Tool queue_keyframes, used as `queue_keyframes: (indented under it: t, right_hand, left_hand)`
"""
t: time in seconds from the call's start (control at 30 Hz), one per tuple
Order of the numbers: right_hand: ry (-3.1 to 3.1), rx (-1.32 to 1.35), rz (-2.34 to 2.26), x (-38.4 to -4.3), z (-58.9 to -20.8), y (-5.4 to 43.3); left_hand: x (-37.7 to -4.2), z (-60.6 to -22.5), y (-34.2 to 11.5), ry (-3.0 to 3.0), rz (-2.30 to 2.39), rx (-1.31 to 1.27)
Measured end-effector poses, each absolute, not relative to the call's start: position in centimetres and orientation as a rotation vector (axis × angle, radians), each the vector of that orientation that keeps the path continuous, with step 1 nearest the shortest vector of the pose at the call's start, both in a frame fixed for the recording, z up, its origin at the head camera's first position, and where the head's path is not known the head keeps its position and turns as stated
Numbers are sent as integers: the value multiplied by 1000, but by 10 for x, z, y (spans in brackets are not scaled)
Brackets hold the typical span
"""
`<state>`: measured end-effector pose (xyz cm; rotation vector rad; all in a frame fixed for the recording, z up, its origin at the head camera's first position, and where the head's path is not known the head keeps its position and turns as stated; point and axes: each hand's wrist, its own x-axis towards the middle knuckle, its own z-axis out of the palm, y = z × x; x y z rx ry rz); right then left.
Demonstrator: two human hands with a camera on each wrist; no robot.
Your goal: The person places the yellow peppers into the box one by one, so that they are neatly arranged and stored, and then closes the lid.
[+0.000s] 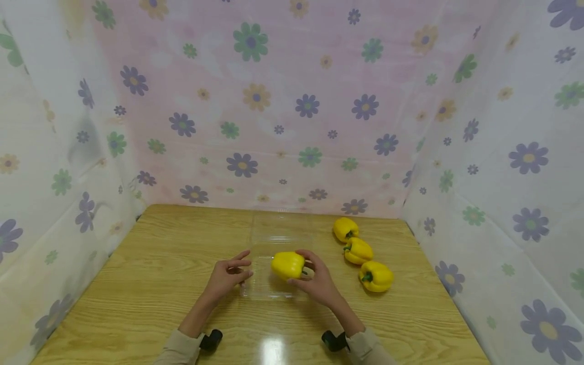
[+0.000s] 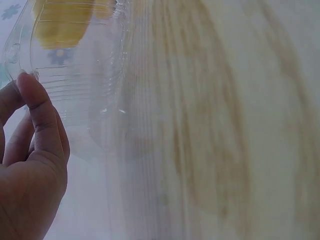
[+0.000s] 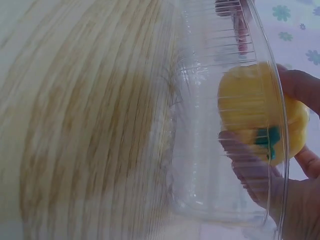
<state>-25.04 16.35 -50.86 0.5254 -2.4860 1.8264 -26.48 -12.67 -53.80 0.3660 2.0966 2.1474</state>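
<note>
A clear plastic container (image 1: 268, 293) with its hinged lid (image 1: 282, 223) folded open lies at the middle of the table. My right hand (image 1: 321, 284) grips a yellow bell pepper (image 1: 287, 265) over the container's base, thumb and fingers around its stem end. In the right wrist view the pepper (image 3: 250, 100) with its green stem shows through the clear wall, partly above the rim. At the container's left side is my left hand (image 1: 225, 278). Its thumb and fingers pinch the rim in the left wrist view, where the hand (image 2: 37, 130) shows beside the clear wall (image 2: 82, 85).
Three more yellow bell peppers stand in a slanting row right of the container: a far one (image 1: 345, 229), a middle one (image 1: 358, 251) and a near one (image 1: 376, 277). Flower-patterned cloth (image 1: 274, 116) encloses the wooden table (image 1: 164, 263) at the back and both sides.
</note>
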Motion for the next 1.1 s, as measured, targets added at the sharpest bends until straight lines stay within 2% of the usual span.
queue_keyframes:
  t: [1.1]
  right_hand:
    - [-2718,639,1715,-284,-513,131]
  left_hand:
    - [-265,-536,-128,2131,2104,346]
